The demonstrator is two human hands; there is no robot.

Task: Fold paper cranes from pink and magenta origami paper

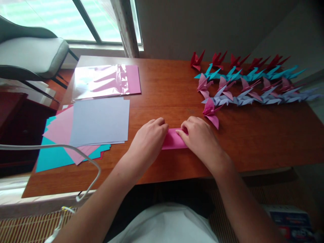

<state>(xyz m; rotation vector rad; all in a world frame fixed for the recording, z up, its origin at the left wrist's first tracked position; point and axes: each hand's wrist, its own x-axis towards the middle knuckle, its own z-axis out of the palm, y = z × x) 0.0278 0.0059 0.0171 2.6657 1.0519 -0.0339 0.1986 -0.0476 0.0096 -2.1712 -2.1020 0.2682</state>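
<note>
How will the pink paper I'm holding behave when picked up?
The pink paper looks thin, so probably light. Seemingly folded into a narrow strip, it's likely stiffer than the flat bluish-gray sheets. Released by your left hand and right hand, its folds might spring open.

I'm counting one left hand (151, 136) and one right hand (199, 136) over my feed, one pink strip (174, 139); right of the strip, five red cranes (235, 63), five dusty-pink ones (246, 85), one hot-pink one (210, 110), blue ones (253, 75) and lavender ones (241, 100) too overlapped to tally; left, one plastic packet (103, 81), one chair (30, 54)
</note>
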